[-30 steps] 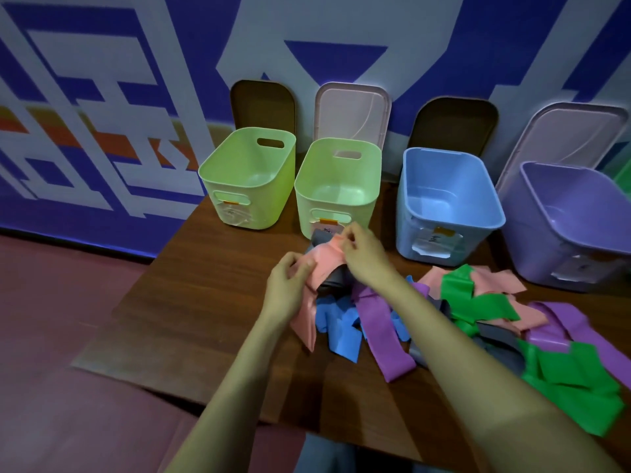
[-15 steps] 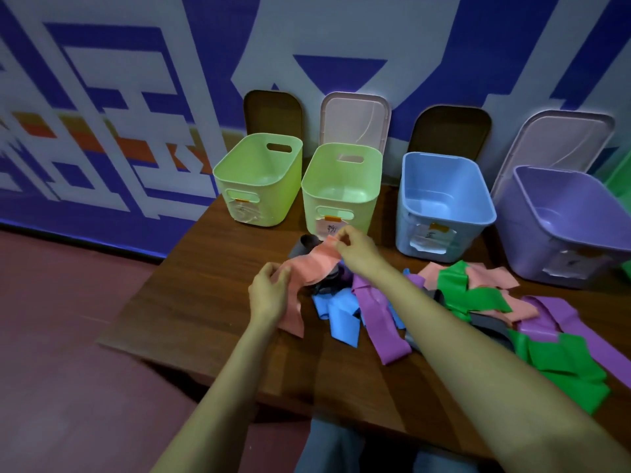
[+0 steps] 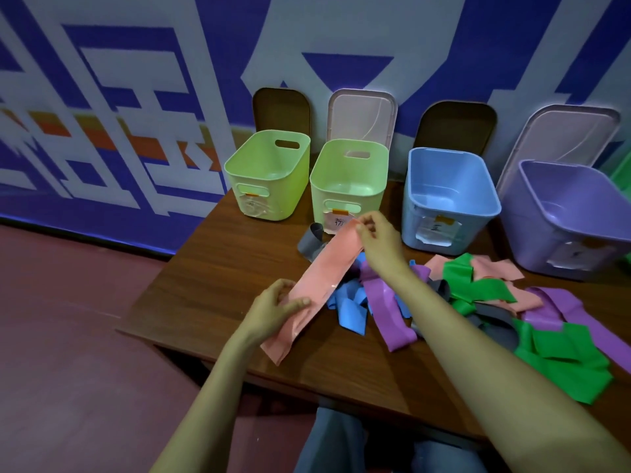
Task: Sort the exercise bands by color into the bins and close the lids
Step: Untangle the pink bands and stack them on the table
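In your head view, your left hand pinches the pink exercise band partway up from its lower end, thumb on top. Your right hand pinches the upper end. The band runs flat and slanted between them over the wooden table, with its top just in front of the second green bin. A pile of mixed bands lies to your right, before the open blue bin and purple bin.

Blue-and-white patterned wall, reddish floor, brown wooden table, dim light
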Motion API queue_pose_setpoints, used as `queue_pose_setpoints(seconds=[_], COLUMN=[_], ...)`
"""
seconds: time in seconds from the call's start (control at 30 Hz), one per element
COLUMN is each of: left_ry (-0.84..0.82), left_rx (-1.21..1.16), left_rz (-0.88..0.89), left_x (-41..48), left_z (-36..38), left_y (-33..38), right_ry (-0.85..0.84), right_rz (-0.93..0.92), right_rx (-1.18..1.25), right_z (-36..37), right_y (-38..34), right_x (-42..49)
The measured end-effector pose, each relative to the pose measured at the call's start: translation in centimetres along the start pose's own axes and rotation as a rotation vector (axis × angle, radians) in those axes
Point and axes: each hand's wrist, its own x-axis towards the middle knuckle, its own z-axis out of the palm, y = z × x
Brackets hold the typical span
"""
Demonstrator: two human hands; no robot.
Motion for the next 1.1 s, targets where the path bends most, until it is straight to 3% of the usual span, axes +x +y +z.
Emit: queue_pose_setpoints(seconds=[0.2,0.6,0.9,1.1], left_ry=[-0.096,-0.002,0.043,0.127], left_rx=[-0.036,-0.016,-0.091,-0.036], left_rz=[0.019,-0.004,0.173,0.122], left_x=[-0.3,1.2,-0.3,-0.8], left_z=[1.7,3.5,2.7,2.5], left_y=[0.1,1.6,4.3,5.0], right_ry=[-0.008,-0.201,-0.186,-0.117], right_rz=[-0.084,-0.280,-0.416,-0.441], right_rx=[0.117,0.279,0.280,0.106], right_z=[-1.6,-5.0,-7.8,-9.1], right_y=[-2.0,-7.2,-12.5,-13.5], right_x=[2.0,1.4,0.7,0.1])
